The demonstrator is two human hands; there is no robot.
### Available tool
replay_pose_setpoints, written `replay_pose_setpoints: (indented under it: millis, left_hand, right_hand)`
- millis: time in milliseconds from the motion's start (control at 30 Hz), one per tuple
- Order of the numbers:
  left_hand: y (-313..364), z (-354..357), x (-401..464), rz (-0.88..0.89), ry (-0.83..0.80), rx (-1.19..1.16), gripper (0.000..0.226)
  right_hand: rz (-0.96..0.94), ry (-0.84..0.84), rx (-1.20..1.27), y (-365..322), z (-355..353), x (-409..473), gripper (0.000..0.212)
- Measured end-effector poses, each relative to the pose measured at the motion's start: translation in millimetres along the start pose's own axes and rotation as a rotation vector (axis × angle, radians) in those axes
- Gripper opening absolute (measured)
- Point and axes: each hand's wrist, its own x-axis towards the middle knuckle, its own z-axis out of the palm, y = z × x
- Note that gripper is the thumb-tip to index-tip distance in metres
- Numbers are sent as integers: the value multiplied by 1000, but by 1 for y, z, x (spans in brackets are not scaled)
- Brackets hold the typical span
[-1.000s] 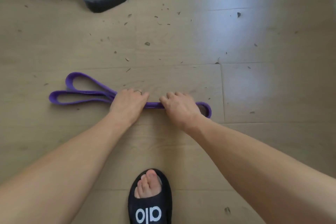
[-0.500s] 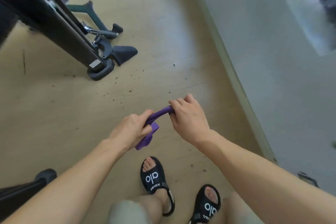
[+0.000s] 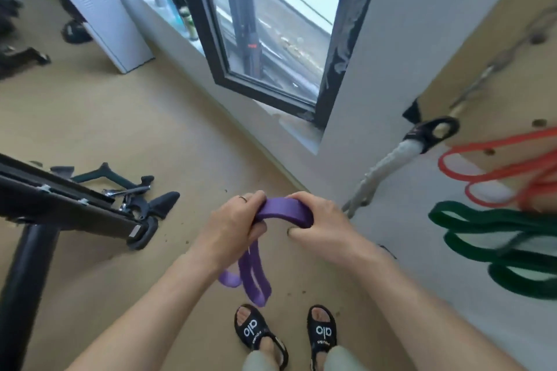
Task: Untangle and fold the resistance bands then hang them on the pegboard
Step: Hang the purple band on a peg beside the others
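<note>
A folded purple resistance band point(image 3: 284, 210) arches between my two hands at waist height. My left hand point(image 3: 232, 224) grips its left part, and loops of the band hang down below that hand toward my feet. My right hand point(image 3: 319, 224) grips the band's right end. On the right, the wooden pegboard point(image 3: 500, 48) carries a red band point(image 3: 494, 169) and, lower down, a green band point(image 3: 494, 245), both hanging in loops.
A black strap with a white rope handle point(image 3: 422, 138) hangs from the pegboard's lower left. An open window point(image 3: 271, 24) is straight ahead. A black exercise machine frame point(image 3: 69, 208) stands on the wooden floor at left. My sandalled feet point(image 3: 286, 331) are below.
The band was flat on the floor under both hands; both hands have lifted it folded, and my view has risen from the floor to the window and pegboard.
</note>
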Motion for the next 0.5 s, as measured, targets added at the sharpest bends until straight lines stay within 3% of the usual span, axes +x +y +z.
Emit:
replay_pose_setpoints:
  millis: [200,500]
  left_hand:
    - [97,-38,22,392,-253,64,34]
    - [208,-35,41,672,-409,-19,42]
  right_hand:
    - [19,110,88,-8,-67,-74,33]
    - [196,461,456,14,-107,-195,26]
